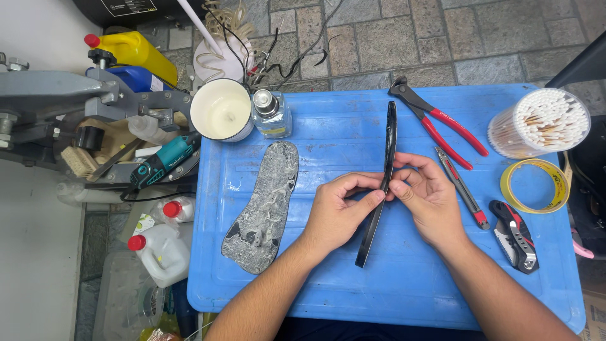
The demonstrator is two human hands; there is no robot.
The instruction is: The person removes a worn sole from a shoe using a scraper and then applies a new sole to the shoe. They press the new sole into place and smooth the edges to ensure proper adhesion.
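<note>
Both my hands hold a thin black shoe sole on its edge over the blue table. My left hand pinches it from the left near its middle, and my right hand pinches it from the right. The sole runs from the table's far side down toward me. A second sole, grey and smeared with dried glue, lies flat to the left of my left hand.
A white cup of glue and a small glass bottle stand at the table's far left. Red-handled pincers, a red utility knife, a black-and-red tool, a tape roll and a tub of cotton swabs lie at right.
</note>
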